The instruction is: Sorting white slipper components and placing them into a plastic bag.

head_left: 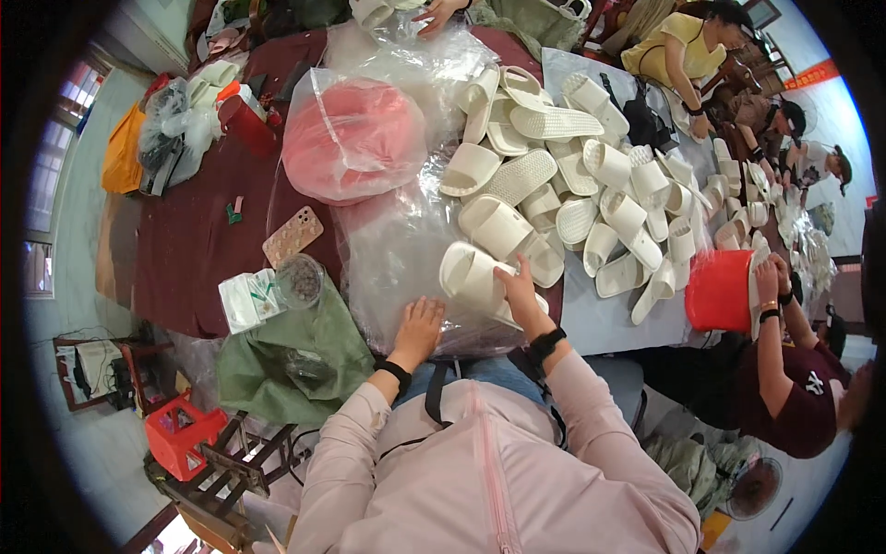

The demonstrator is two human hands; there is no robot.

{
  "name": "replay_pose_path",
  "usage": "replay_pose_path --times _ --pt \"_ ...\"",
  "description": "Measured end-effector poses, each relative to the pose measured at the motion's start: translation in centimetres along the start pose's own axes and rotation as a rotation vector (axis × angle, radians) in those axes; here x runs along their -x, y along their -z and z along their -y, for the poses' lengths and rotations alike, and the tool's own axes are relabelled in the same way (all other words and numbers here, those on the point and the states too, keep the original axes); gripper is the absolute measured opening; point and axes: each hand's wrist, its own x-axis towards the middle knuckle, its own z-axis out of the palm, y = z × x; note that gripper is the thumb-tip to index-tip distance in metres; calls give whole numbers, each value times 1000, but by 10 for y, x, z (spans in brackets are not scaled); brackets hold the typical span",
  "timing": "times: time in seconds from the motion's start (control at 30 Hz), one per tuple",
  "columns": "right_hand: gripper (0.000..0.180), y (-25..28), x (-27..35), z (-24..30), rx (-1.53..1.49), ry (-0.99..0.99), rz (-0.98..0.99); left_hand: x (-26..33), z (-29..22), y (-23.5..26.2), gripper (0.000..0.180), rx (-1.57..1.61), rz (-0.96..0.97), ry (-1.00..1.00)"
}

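Nearest the camera is the person's pale pink zip-up top (pixel 498 471), from which both forearms reach up to the desk (pixel 194 249), covered in a dark maroon cloth. The left hand (pixel 420 325) lies flat with its fingers spread loosely on a heap of clear plastic bags (pixel 392 249) at the near edge, gripping nothing. The right hand (pixel 519 288) has its fingers closed around a white slipper (pixel 472 275), holding it just above the plastic, right beside the left hand. Both wrists wear dark bands. Beyond the held slipper a big pile of white slippers (pixel 572 175) spreads over the middle and right part of the desk, some stacked in pairs, some lying sole up. Further back on the plastic sits a bag of pink items (pixel 355 138). To the left of the plastic lie a patterned phone case (pixel 293 235), a small round clear tub (pixel 300 280) and a white packet (pixel 247 301), with a green cloth bag (pixel 295 355) hanging off the desk edge below them. On the right, another person in a dark red shirt holds a red bucket (pixel 720 291) with one hand (pixel 768 274) on its rim. More people sit at the far right end, and another hand (pixel 438 13) rests on the plastic at the far edge. A red crate (pixel 180 432) stands on the floor at lower left.
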Motion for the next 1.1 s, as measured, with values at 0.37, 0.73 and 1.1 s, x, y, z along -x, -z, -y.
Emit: replay_pose_path --times 0.37,0.73,1.1 --pt "53 26 -9 5 -621 -361 366 5 11 -8 41 -107 70 135" --pt "40 128 101 40 405 -342 176 -35 -34 31 46 202 130 69" --pt "46 109 99 -17 121 -357 36 -39 -53 38 48 77 22 11"
